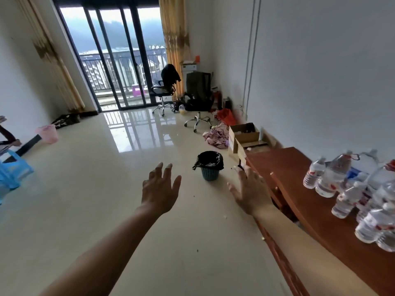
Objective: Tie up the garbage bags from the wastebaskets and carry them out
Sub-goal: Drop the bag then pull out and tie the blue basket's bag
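Note:
A small blue wastebasket [210, 173] stands on the glossy tiled floor near the corner of a wooden desk. A black garbage bag [209, 160] lines it, folded over the rim, with some rubbish inside. My left hand [160, 189] is stretched out in front of me, fingers spread and holding nothing, short of the basket and to its left. My right hand [251, 192] reaches out to the basket's right, also spread and holding nothing, beside the desk edge. A pink wastebasket [48, 133] stands far left by the wall; I cannot tell if it has a bag.
A reddish wooden desk [299, 189] with several water bottles [346, 189] runs along the right wall. Beyond the basket lie cardboard boxes [243, 135], a cloth heap [215, 136], two office chairs and a red bag. A blue stool [12, 169] and a person's arm are at left.

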